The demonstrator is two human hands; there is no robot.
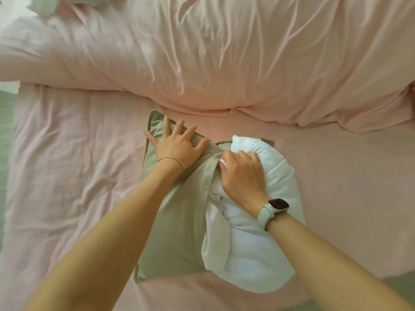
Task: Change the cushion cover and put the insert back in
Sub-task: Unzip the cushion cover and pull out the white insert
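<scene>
1. A sage-green cushion cover (177, 223) lies flat on the pink sheet of a bed (74, 167), near the middle of the view, with its open side turned toward the right.
2. A white insert (256, 250) sits at that open side, its left part bunched at the cover's mouth and the rest bulging out over the sheet to the right.
3. The left hand (177, 143) lies palm down on the far left corner of the cover, fingers spread and straight, pressing the fabric flat; it grasps nothing. A thin gold bracelet (173, 160) circles that wrist.
4. The right hand (241, 173) is clenched around a bunch of the insert right at the cover's opening, knuckles up, fingers dug into the white fabric.
5. A watch (275, 209) with a pale strap and dark face sits on the right wrist.
6. A rumpled pink duvet (213, 55) is heaped across the far half of the bed, its near edge just beyond the cover.
</scene>
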